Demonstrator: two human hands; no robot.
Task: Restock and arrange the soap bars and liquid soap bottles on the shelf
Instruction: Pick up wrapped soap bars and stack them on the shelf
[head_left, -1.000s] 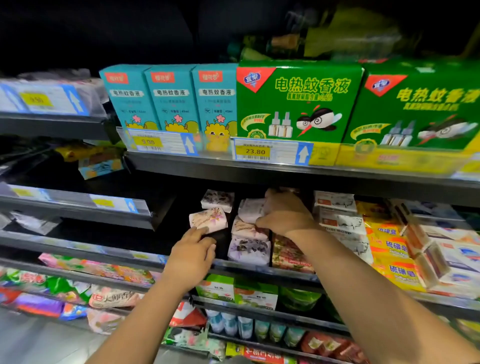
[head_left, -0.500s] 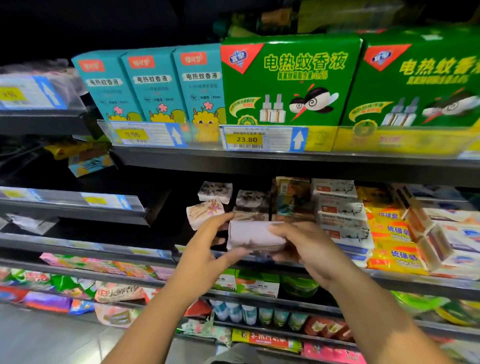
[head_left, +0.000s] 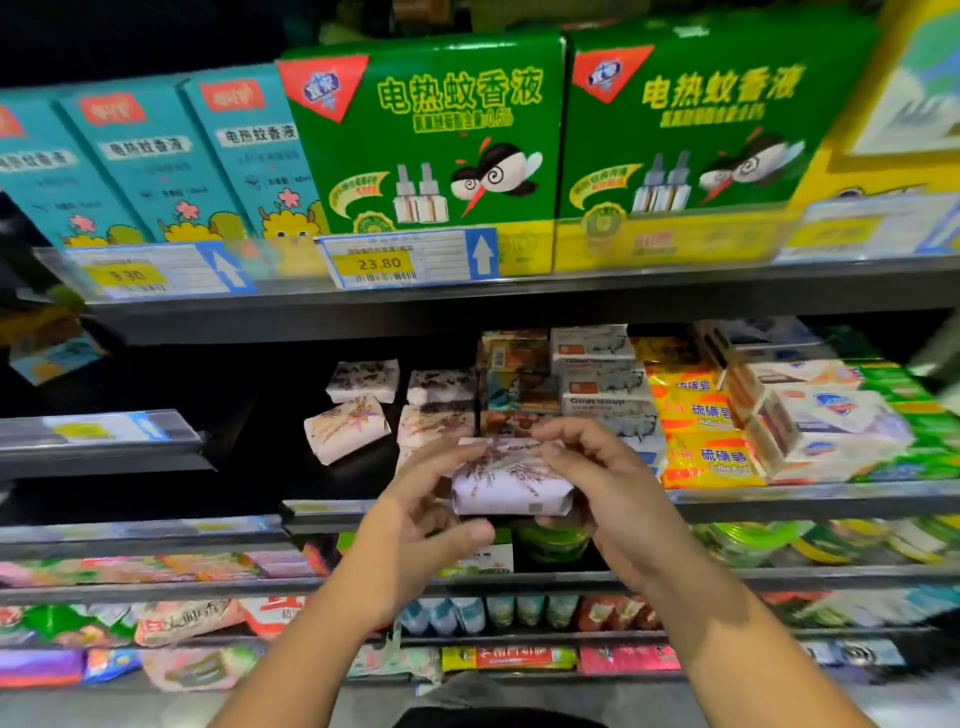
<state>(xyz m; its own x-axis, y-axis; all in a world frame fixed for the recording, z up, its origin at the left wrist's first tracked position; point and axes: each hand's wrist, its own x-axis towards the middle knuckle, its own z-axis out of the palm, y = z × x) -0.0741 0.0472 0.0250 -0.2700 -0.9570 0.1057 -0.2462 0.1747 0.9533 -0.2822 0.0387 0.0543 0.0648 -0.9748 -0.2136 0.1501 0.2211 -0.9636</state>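
I had pulled the white, purple-flowered paper-wrapped soap bar (head_left: 511, 480) off its stack (head_left: 436, 418); my left hand (head_left: 421, 512) and right hand (head_left: 605, 486) gripped its ends, fingers curled, just before the grey metal shelf (head_left: 810, 500), awaiting re-placement.

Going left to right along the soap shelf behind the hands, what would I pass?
tilted flower-wrapped bar → stack of wrapped bars → colourful boxes → white goat soap boxes → yellow packs → white packs → green packs. The held bar overlaps the stack, so it is left out.
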